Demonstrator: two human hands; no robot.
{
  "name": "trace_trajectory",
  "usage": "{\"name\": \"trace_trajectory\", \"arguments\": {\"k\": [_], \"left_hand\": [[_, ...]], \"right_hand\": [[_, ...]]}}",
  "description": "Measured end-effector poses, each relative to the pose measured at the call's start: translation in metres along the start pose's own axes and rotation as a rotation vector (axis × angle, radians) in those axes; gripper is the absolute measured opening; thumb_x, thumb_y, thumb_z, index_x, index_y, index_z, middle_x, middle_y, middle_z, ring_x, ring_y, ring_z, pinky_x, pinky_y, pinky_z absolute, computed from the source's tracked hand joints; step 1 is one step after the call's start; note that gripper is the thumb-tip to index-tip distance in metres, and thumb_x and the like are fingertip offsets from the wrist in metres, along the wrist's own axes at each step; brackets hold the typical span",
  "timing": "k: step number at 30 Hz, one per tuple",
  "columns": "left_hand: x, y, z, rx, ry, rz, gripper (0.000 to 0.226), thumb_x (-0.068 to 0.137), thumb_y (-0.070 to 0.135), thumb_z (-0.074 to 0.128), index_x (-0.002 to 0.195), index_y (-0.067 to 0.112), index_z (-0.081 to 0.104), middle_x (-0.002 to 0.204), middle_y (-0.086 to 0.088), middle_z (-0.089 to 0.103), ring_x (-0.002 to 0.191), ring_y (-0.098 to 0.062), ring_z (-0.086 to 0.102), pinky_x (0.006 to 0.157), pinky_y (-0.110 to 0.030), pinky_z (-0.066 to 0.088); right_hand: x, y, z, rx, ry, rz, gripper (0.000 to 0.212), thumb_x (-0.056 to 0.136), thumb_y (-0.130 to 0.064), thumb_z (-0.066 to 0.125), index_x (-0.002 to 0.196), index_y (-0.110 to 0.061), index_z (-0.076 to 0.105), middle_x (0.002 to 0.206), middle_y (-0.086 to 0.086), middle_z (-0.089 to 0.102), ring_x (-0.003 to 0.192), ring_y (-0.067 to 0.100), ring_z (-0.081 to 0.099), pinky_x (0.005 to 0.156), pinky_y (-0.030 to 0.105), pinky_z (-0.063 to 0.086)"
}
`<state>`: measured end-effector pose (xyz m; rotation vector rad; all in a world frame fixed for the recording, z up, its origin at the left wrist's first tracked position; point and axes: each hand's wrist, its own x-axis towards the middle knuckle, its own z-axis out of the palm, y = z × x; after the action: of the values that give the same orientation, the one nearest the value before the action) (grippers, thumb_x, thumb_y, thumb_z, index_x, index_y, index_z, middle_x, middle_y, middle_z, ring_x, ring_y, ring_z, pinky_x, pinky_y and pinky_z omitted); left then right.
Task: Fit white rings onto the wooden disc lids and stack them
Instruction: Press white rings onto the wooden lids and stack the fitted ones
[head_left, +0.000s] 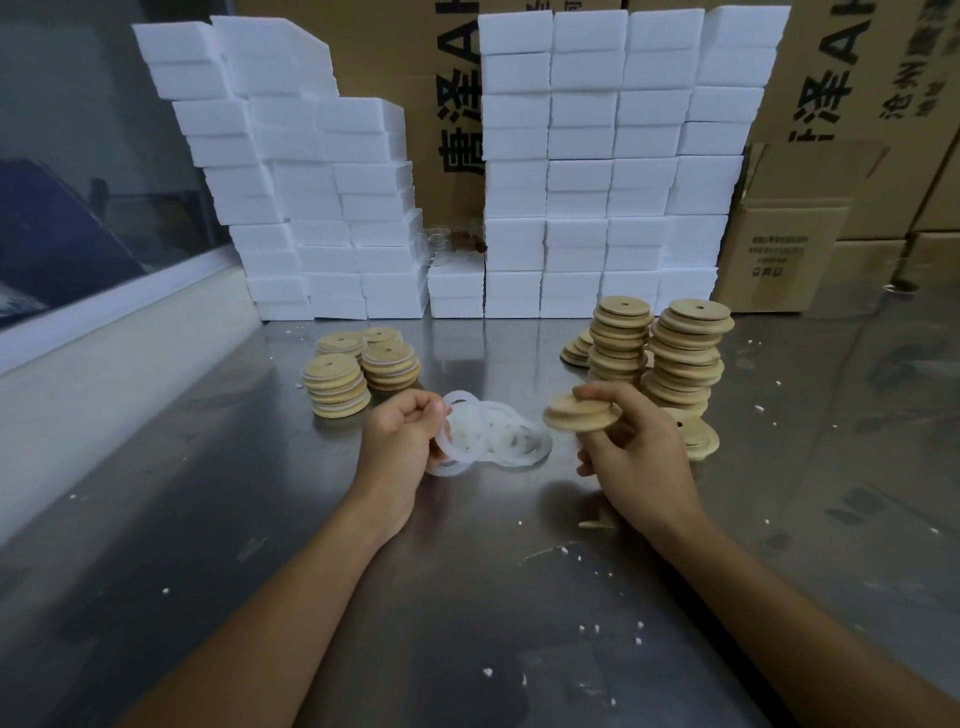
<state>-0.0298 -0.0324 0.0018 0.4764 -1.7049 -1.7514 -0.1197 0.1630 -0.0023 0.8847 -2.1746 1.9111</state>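
Left hand (402, 431) pinches white ring (451, 441), fingertips hidden; right hand (631, 447) grips wooden disc (579, 413)

Looks like a packing or assembly station in a small factory or warehouse. Shown by a bare stainless-steel worktable (467, 597) flecked with white crumbs; by walls of identical white foam blocks (597, 171) stacked from 11 to 1 o'clock; by printed cardboard cartons (779, 249) piled behind and at 2 o'clock; by batches of identical wooden disc lids (685, 353) heaped in columns at 1 o'clock, shorter ringed stacks (337, 384) at 11 o'clock, and loose white rings (514, 436) piled at centre.
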Motion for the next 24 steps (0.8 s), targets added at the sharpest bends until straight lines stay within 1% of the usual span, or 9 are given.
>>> {"name": "trace_trajectory", "arguments": {"k": [2, 4, 6, 9, 12, 14, 17, 21, 24], "left_hand": [[-0.004, 0.001, 0.000, -0.021, -0.023, -0.014, 0.029, 0.099, 0.006, 0.048, 0.074, 0.010, 0.060, 0.060, 0.000, 0.056, 0.054, -0.009, 0.051, 0.046, -0.020, 0.040], [-0.009, 0.004, 0.001, -0.048, -0.046, -0.012, 0.031, 0.100, 0.005, 0.045, 0.071, 0.010, 0.057, 0.058, -0.001, 0.052, 0.053, -0.011, 0.048, 0.046, -0.020, 0.038], [-0.013, 0.006, 0.002, -0.044, -0.065, -0.001, 0.032, 0.100, 0.004, 0.045, 0.070, 0.011, 0.056, 0.058, 0.000, 0.051, 0.056, -0.013, 0.046, 0.049, -0.022, 0.036], [-0.018, 0.008, 0.002, -0.030, -0.111, 0.028, 0.030, 0.099, 0.005, 0.048, 0.071, 0.010, 0.059, 0.070, -0.006, 0.056, 0.068, -0.020, 0.050, 0.054, -0.028, 0.038], [-0.022, 0.006, 0.004, 0.046, -0.155, 0.067, 0.027, 0.098, 0.011, 0.053, 0.074, 0.015, 0.065, 0.076, -0.016, 0.059, 0.071, -0.030, 0.053, 0.063, -0.040, 0.045], [-0.024, 0.005, 0.010, 0.093, -0.197, 0.095, 0.029, 0.098, 0.014, 0.054, 0.075, 0.024, 0.068, 0.080, -0.017, 0.064, 0.068, -0.033, 0.059, 0.064, -0.043, 0.050], [-0.028, 0.002, 0.020, 0.182, -0.233, 0.143, 0.029, 0.099, 0.016, 0.052, 0.075, 0.028, 0.064, 0.084, -0.014, 0.066, 0.065, -0.026, 0.065, 0.055, -0.038, 0.055], [-0.033, 0.000, 0.030, 0.185, -0.251, 0.126, 0.018, 0.101, 0.016, 0.049, 0.084, 0.015, 0.056, 0.085, -0.011, 0.065, 0.065, -0.039, 0.068, 0.055, -0.050, 0.059], [-0.035, 0.002, 0.033, 0.182, -0.231, 0.118, 0.017, 0.101, 0.014, 0.049, 0.084, 0.012, 0.053, 0.096, -0.015, 0.060, 0.064, -0.029, 0.067, 0.047, -0.041, 0.058]], "right_hand": [[0.000, -0.002, 0.000, 0.045, -0.008, 0.064, 0.040, 0.085, 0.006, 0.056, 0.109, -0.024, 0.067, 0.089, 0.000, 0.071, 0.069, 0.016, 0.067, 0.060, 0.029, 0.058], [0.000, -0.005, -0.001, 0.105, -0.055, 0.106, 0.036, 0.083, -0.006, 0.056, 0.110, -0.028, 0.068, 0.097, -0.002, 0.072, 0.077, 0.014, 0.067, 0.060, 0.025, 0.055], [-0.002, -0.008, 0.000, 0.127, -0.107, 0.118, 0.032, 0.082, -0.023, 0.055, 0.110, -0.031, 0.069, 0.103, -0.008, 0.071, 0.083, 0.011, 0.067, 0.061, 0.026, 0.054], [-0.006, -0.010, 0.003, 0.053, -0.154, 0.074, 0.021, 0.099, -0.033, 0.055, 0.113, -0.029, 0.071, 0.108, -0.011, 0.070, 0.096, 0.014, 0.065, 0.072, 0.038, 0.057], [-0.009, -0.011, 0.007, -0.011, -0.230, 0.021, 0.035, 0.093, -0.054, 0.054, 0.113, -0.032, 0.071, 0.106, -0.010, 0.070, 0.094, 0.018, 0.064, 0.080, 0.048, 0.055], [-0.012, -0.013, 0.010, -0.037, -0.260, -0.024, 0.038, 0.086, -0.062, 0.056, 0.109, -0.036, 0.071, 0.102, -0.013, 0.071, 0.091, 0.015, 0.065, 0.079, 0.043, 0.055], [-0.012, -0.011, 0.014, -0.101, -0.227, -0.122, 0.019, 0.092, -0.044, 0.065, 0.100, -0.028, 0.072, 0.091, -0.010, 0.072, 0.086, 0.015, 0.066, 0.078, 0.045, 0.055], [-0.011, -0.007, 0.014, -0.112, -0.224, -0.165, 0.016, 0.097, -0.033, 0.060, 0.096, -0.021, 0.070, 0.082, -0.007, 0.069, 0.081, 0.015, 0.065, 0.073, 0.047, 0.054], [-0.011, -0.006, 0.014, -0.110, -0.219, -0.157, 0.014, 0.098, -0.031, 0.060, 0.096, -0.021, 0.069, 0.083, -0.006, 0.069, 0.082, 0.015, 0.065, 0.075, 0.047, 0.054]]}}
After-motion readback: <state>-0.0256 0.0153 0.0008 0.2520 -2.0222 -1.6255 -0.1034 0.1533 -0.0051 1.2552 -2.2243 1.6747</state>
